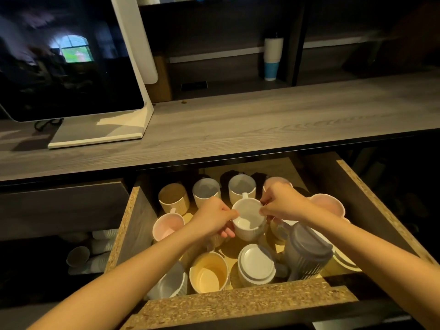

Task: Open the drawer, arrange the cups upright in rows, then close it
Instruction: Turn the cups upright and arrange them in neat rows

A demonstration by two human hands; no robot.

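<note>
Drawer (238, 303) is standing open; left hand (215, 219) and right hand (281, 202) are pinching white cup (248, 222) mid-drawer, at 9 and 3 o'clock on its rim, probably steadying it upright for its row.

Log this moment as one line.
drawer open | left hand grips white cup | right hand pinches its rim | back-row cups upright | front gray cup bottom-up

Open drawer (238, 303), raw chipboard edges, sits below the grey counter (262, 129). On the drawer floor:

- back row of upright cups (206, 190)
- pink cup (167, 226) upright at left
- yellow cup (209, 272) upright at front
- inverted pale cup (256, 264) just beside the yellow cup

Monitor stand (100, 134) rests on the counter.
</note>
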